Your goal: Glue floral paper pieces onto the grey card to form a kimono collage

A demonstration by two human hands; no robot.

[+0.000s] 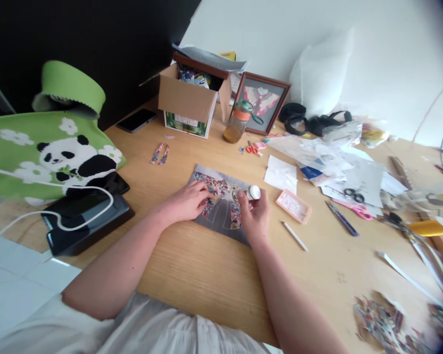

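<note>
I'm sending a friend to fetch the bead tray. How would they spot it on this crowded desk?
Start at the wooden desk and find the grey card with patterned paper pieces under the person's hands. Just right of the right hand lies a small shallow pink rectangular tray of pale beads. Unlike the white paper sheets behind it, it is pink and rimmed.

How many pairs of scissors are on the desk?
3: small orange scissors near the bottle, black-handled scissors on the papers, pink-handled scissors just below. The clutter at right may hide more.
</note>
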